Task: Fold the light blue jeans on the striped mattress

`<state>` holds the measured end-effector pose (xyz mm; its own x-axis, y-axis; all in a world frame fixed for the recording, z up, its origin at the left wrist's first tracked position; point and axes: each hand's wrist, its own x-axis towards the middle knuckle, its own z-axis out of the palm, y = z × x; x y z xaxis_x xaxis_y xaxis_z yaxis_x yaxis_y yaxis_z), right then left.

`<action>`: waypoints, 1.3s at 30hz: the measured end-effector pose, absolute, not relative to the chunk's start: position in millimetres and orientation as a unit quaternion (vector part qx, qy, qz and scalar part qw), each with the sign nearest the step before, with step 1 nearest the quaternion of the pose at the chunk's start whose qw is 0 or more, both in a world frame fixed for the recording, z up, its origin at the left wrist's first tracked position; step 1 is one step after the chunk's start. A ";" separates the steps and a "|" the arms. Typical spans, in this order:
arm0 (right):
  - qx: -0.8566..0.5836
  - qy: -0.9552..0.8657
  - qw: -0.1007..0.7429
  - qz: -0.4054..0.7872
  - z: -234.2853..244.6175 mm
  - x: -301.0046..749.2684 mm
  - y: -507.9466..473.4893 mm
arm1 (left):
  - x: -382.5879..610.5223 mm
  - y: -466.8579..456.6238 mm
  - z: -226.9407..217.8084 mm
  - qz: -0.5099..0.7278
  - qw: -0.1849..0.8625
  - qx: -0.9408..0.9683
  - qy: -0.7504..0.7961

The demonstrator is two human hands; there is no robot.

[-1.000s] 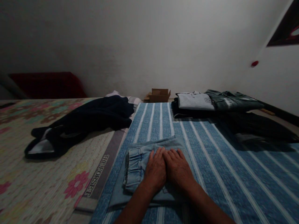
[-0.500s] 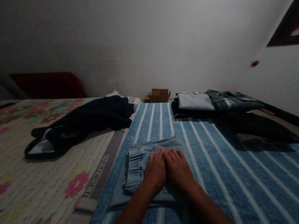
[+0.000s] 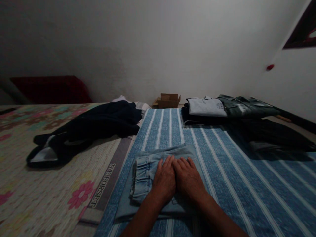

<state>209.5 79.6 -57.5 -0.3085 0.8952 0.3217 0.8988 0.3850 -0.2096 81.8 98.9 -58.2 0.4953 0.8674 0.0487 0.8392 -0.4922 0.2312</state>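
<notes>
Denim, pale blue and folded into a flat block with a puckered, gathered band along its left side, lies at six o'clock on a white-striped blue cloth. The left hand and right hand rest on it side by side, palms down; each grip is released, fingers laid nearly straight. The palms are hidden, and the forearms are cut off below. At nine o'clock a rumpled dark garment sinks into shadow; toward three, a folded grey garment tops black layers hard to tell apart.
</notes>
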 end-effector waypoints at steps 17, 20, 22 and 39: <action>-0.558 -0.811 0.176 -0.003 -56.3 209.8 79.3 | 80.0 100.5 -64.8 0.105 0.070 0.862 0.490; -0.559 -0.810 0.176 -0.006 -56.6 209.9 79.5 | 79.6 100.6 -65.6 0.107 0.066 0.865 0.486; -0.560 -0.809 0.178 -0.003 -56.4 209.9 79.4 | 79.2 100.0 -64.4 0.106 0.064 0.867 0.483; -0.559 -0.805 0.197 0.027 -55.1 210.0 78.7 | 81.3 98.3 -56.6 0.092 0.086 0.863 0.489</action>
<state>210.0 78.7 -55.1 -0.2976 0.9108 0.2861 0.8895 0.3734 -0.2634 81.3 98.3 -56.6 0.5045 0.8602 0.0748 0.8285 -0.5067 0.2383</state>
